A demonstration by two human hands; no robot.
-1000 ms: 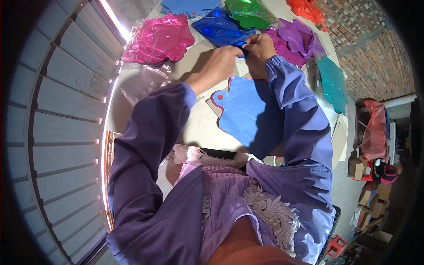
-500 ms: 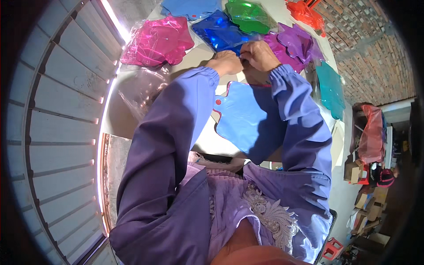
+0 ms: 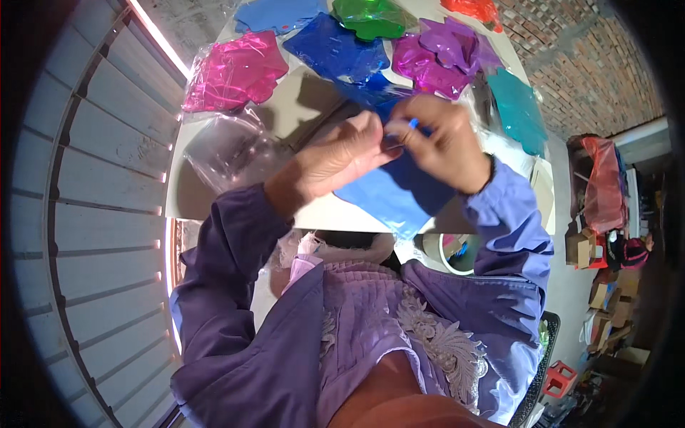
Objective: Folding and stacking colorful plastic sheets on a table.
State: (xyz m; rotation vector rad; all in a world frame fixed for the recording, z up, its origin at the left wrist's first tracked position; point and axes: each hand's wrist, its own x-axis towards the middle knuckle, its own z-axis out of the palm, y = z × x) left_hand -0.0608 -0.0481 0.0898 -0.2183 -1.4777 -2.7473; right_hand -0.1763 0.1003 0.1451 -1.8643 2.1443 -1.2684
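Observation:
My right hand [image 3: 442, 143] is closed, with a bit of bright blue foil showing at its fingertips. Close beside it my left hand [image 3: 339, 153] has its fingers pressed together, meeting the right fingers at the same spot. Just beyond both hands a shiny dark blue foil sheet [image 3: 378, 93] stretches back toward a pile of blue foil shapes [image 3: 335, 50]. Below the hands a flat light blue foil piece [image 3: 389, 200], resembling an uninflated foil balloon, lies on the white table [image 3: 325, 210]. The hands hide part of both pieces.
Around the table's far side lie pink foil [image 3: 235, 71], light blue foil [image 3: 275, 14], green foil [image 3: 371, 18], purple foil [image 3: 446, 50] and teal foil [image 3: 517, 107]. Clear plastic film [image 3: 232, 150] sits at left. A round container [image 3: 457, 257] is below the near edge.
Both hands have come back from the far pile, toward me and over the light blue piece. Dark blue foil now reaches from the pile to the hands.

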